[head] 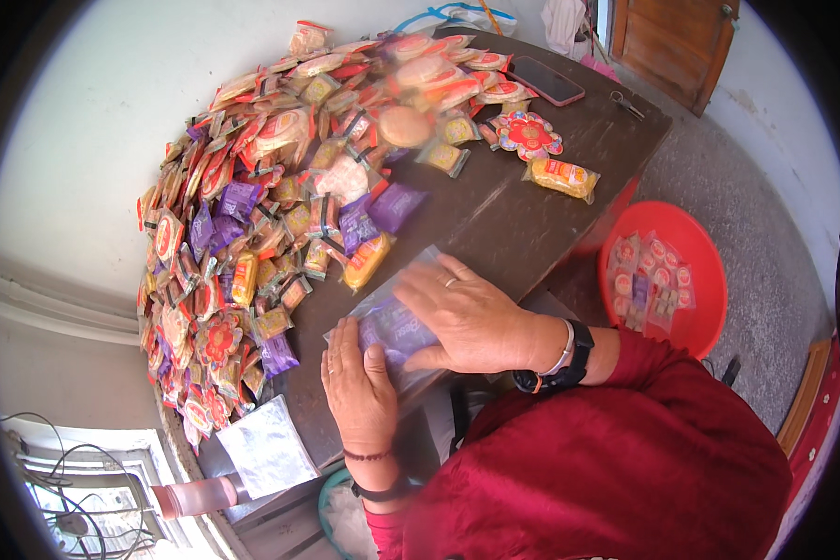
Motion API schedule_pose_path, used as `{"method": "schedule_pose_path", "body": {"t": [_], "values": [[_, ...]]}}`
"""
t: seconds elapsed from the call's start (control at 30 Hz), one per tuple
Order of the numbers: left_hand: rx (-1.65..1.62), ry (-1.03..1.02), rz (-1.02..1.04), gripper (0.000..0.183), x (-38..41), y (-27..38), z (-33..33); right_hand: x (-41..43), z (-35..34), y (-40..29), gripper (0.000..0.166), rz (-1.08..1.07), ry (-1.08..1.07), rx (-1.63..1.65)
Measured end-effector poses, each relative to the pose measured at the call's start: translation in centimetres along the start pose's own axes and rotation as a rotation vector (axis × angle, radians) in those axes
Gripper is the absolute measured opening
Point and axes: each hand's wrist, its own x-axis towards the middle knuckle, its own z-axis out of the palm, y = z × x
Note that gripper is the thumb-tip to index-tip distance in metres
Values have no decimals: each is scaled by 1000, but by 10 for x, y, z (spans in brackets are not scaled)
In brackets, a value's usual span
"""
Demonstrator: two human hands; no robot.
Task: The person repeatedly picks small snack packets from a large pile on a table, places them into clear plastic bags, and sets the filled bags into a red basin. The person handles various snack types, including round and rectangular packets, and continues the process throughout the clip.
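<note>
A clear plastic bag [423, 374] with purple wrapped packets [385, 336] inside lies at the near edge of a dark wooden table [490, 217]. My left hand [360, 381] rests flat along its left side, the thumb over the plastic. From the right, my right hand [462, 315] lies palm down across the bag, its fingertips slightly blurred and hiding part of the contents. Neither hand has its fingers wrapped around anything. Just beyond the bag are a yellow wrapped cake [367, 261] and loose purple packets [397, 206].
A large heap of wrapped snacks [280, 140] covers the table's left and far side. A smartphone [546, 80] and keys [626, 105] lie far right. A red tub [707, 280] with filled bags stands on the floor. Clear plastic sheets [268, 446] and a pinkish cylindrical container [199, 495] are at lower left.
</note>
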Motion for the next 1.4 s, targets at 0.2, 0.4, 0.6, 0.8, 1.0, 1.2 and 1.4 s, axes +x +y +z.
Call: {"method": "schedule_pose_path", "body": {"t": [0.2,0.4,0.6,0.8,1.0,1.2,1.4], "values": [[71,-51,-30,53,-8,-8,-7,-7,-6,8,95,33,-88,-76],[78,-44,-37,51,-16,-19,-12,-13,-11,13,92,75,-100,-67],[-73,69,-87,44,-22,-29,-13,-14,-14,18,87,55,-78,-15],[-48,96,58,43,-18,-12,-10,-14,-10,19,77,31,-79,-35],[-37,61,34,42,-17,-14,-9,-16,-9,20,74,32,-68,-46],[-3,68,50,42,-18,-16,-7,-14,-11,17,72,29,-82,-69],[2,80,35,42,-18,-15,-7,-15,-10,19,70,-5,-74,-114]]}}
